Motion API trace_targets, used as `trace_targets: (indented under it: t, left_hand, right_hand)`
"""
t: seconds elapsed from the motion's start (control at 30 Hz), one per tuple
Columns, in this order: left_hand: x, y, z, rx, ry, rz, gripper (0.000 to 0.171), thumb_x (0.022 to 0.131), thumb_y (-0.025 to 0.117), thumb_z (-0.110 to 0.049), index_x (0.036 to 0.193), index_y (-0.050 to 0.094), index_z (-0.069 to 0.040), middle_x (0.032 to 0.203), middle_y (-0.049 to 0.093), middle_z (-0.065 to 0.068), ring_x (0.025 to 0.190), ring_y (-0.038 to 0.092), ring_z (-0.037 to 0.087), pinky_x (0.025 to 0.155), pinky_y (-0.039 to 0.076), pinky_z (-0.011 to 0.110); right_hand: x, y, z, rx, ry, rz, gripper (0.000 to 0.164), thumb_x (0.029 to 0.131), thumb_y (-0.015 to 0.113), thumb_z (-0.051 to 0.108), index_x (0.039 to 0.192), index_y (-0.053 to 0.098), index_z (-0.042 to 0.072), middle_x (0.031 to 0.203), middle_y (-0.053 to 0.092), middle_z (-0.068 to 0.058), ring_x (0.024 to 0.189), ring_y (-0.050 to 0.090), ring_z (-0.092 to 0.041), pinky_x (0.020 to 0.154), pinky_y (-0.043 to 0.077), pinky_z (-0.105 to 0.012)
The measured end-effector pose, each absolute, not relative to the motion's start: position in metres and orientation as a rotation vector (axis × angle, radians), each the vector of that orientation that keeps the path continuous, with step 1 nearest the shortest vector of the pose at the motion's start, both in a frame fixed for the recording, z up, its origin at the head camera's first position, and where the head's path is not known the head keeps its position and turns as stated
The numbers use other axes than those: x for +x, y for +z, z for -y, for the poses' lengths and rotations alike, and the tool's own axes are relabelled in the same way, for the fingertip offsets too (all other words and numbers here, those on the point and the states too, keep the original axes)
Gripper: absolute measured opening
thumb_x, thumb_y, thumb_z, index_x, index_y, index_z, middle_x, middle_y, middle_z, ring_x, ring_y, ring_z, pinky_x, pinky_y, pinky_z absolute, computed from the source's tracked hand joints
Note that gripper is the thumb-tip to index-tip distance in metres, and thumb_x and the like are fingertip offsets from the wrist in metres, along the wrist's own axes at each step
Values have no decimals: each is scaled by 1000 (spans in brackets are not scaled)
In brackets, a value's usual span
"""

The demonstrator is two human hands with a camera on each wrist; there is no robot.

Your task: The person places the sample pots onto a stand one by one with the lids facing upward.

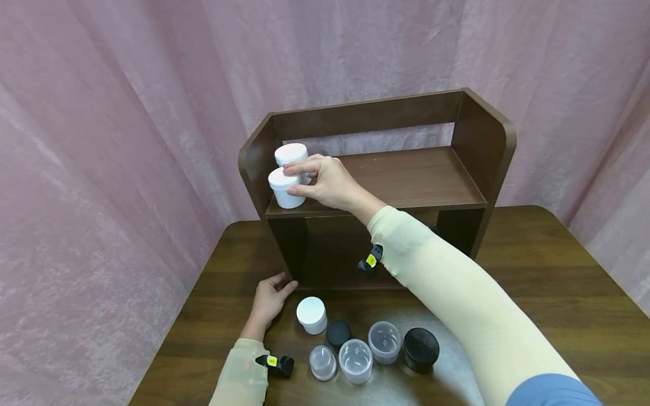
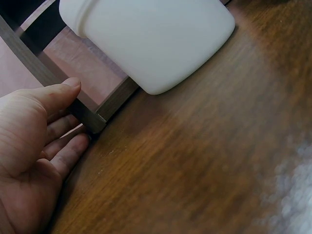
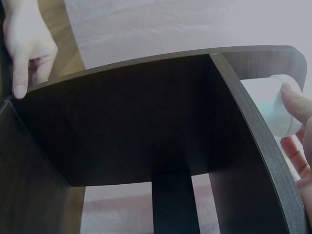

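One white jar (image 1: 286, 197) is gripped up top by the right hand (image 1: 332, 183), and the shelf (image 1: 416, 175) is pinched down low by the left hand (image 1: 269, 299).

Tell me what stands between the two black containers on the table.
In the head view, a clear container stands between the small black container and the larger black container; another clear container stands slightly nearer the person.

Pink draped fabric (image 1: 127, 141) hangs behind 1 brown wood-grain table (image 1: 548, 276).
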State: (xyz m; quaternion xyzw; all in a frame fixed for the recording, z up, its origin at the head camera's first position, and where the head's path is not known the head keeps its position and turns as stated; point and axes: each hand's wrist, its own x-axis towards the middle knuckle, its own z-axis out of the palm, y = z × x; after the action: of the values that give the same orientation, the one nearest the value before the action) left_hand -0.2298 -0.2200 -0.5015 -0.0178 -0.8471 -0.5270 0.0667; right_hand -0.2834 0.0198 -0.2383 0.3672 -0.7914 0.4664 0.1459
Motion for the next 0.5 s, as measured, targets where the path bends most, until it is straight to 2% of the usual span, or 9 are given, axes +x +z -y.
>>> trace_targets:
  t: [0.5]
  left_hand:
    - [-233,-507,224,-42,-1576,2559,57,87,73,-25,128,54,10,133,52,26,123,50,36,97,45,46]
  right_hand:
    - [-286,-242,-16,1058,1353,2297,34,80,79,27,112,73,17,122,64,12,103,53,-7,87,48,-33]
